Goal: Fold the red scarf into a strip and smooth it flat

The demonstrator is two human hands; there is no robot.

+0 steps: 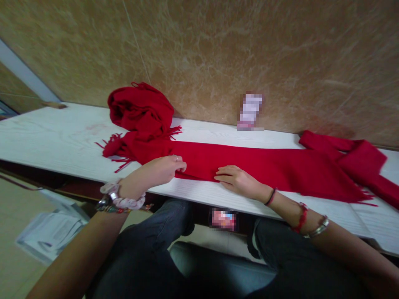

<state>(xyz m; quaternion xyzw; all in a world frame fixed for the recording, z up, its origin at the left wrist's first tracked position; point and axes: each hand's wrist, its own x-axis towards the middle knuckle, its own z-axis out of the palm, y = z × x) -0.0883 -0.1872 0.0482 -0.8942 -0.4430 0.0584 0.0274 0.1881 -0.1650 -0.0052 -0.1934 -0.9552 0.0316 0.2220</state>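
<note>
A red fringed scarf (268,164) lies stretched lengthwise along a white tabletop. My left hand (165,169) is closed at the scarf's near edge, left of its middle, with the fingers curled into the cloth. Flat on the same cloth, a little to the right, rests my right hand (238,179), its fingers stretched out. Beyond my left hand a bundled heap of red cloth (140,108) sits against the wall, with fringes showing below it. Another loosely folded red cloth (361,153) lies at the right end, partly beside the scarf's fringed tip.
A tan marbled wall (199,54) borders the table (68,124) at the back. A blurred upright pinkish item (250,110) leans there. Under the near edge is another blurred item (223,219). Papers (54,232) lie low at the left, and my knees are below the table.
</note>
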